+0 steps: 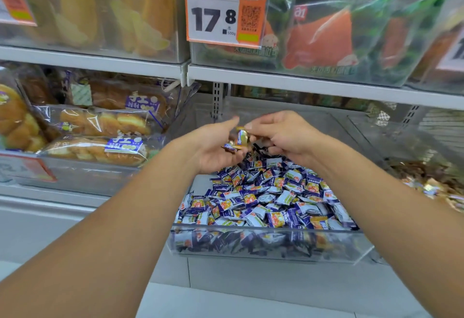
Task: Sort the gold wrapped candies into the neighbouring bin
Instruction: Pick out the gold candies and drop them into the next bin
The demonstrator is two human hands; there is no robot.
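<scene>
A clear bin (271,245) holds a heap of purple, white and orange wrapped candies (266,199). Above its far end my two hands meet. My left hand (216,147) is cupped palm up and cradles gold wrapped candies (231,145). My right hand (281,133) pinches one gold wrapped candy (242,135) between thumb and fingers, right over the left palm. The neighbouring bin (401,139) to the right has gold wrapped candies (431,187) at its near side.
Bagged bread (100,122) fills the bin on the left. The shelf above (301,84) carries clear bins of packets and an orange price tag (223,14) reading 17.8. A white shelf front runs below the candy bin.
</scene>
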